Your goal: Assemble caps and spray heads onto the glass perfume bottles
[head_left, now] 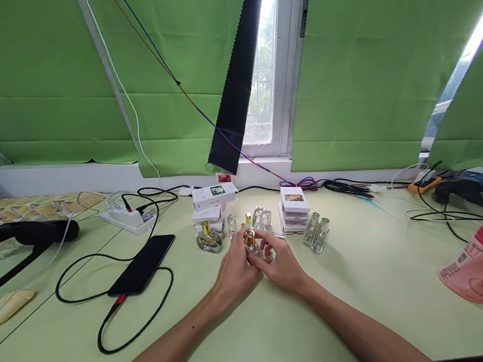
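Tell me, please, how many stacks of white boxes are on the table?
2. Both are beyond the held bottle. The left stack stands behind a round gold-capped bottle; the right stack stands beside two clear bottles. No other stack is visible.

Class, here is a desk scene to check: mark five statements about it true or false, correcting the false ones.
1. The left hand and right hand meet around a gold-capped bottle. True.
2. The phone lies to the right of both hands. False: it lies to their left.
3. A red-and-black plug is at the phone's near end. True.
4. The pink-and-red container is at the picture's left edge. False: it is at the right edge.
5. The window coverings are mostly yellow. False: they are mostly green.
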`<action>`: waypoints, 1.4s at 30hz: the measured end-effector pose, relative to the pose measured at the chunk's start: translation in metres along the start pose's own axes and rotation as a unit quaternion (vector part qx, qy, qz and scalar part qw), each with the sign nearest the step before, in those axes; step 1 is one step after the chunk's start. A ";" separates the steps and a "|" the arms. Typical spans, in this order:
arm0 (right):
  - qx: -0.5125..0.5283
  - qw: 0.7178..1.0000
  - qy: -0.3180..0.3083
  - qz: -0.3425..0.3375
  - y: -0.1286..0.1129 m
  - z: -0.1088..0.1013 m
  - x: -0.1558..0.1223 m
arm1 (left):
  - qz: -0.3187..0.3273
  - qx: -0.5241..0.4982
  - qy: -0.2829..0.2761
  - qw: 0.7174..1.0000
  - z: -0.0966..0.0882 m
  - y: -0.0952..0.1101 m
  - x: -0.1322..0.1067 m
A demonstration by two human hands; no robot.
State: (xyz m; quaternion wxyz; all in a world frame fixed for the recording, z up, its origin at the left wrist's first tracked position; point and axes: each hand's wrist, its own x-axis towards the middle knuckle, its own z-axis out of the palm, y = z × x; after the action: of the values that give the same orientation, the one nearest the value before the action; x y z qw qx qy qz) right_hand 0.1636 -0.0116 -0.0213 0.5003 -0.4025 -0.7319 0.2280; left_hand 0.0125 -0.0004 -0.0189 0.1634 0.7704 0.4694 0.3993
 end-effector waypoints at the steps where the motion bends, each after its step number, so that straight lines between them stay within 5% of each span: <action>1: 0.001 1.000 -0.001 0.002 0.001 0.000 0.000 | 0.002 -0.002 0.002 1.000 0.000 0.000 0.000; 27: 0.035 0.999 0.002 -0.011 0.006 0.001 0.002 | 0.002 -0.010 -0.012 1.000 -0.005 0.002 -0.001; 42: 0.021 0.999 -0.034 0.002 0.012 0.004 0.000 | -0.051 0.049 -0.006 0.997 -0.013 0.010 0.002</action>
State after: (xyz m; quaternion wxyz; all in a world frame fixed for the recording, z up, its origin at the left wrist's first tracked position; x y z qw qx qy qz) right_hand 0.1642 -0.0043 -0.0321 0.4826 -0.3855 -0.7428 0.2582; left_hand 0.0089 -0.0051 -0.0039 0.1480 0.7551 0.5261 0.3622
